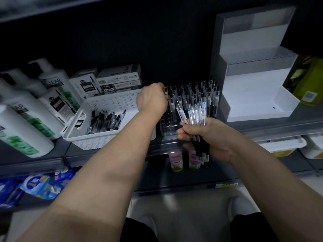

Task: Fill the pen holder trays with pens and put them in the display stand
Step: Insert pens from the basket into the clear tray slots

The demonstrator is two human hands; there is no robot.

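Big white pump bottles (26, 110) stood far left. Next sat a white plastic basket with holes (111, 102), holding loose black pens (104, 121). The left hand (152, 99) reached the back left pens in the clear plastic pen holder tray (167, 129) on the shelf. Its fingers were hidden, so I cannot tell if they held one. The right hand (211, 137) squeezed a bunch of clear pens with black grips (195, 112) in front of the tray. Beside it stood the white stepped display stand (253, 95).
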